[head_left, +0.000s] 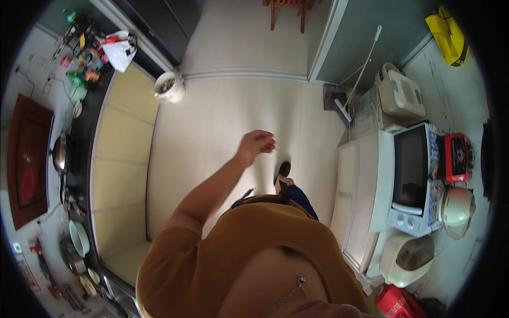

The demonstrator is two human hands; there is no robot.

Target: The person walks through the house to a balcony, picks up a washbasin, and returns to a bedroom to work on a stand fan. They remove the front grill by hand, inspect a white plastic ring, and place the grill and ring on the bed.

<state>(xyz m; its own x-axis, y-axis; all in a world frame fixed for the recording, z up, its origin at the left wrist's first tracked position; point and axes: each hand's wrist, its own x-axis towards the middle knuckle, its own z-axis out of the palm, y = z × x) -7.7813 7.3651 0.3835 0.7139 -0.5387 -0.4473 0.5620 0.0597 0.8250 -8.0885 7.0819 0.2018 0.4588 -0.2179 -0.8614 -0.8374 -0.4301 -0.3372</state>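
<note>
My left hand [257,143] is out in front of my body over the pale floor [217,116], its fingers loosely curled together with nothing visible in them, touching no object. Below it are my brown top [249,228] and one foot in a dark shoe [283,168]. My right hand is out of sight.
A dark counter [79,122] with pans, bowls and clutter runs along the left. A white bucket [170,94] stands near the doorway threshold [244,74]; a wooden chair [286,6] is beyond. On the right are a mop [360,69], cabinet [355,196], microwave [411,175] and small appliances.
</note>
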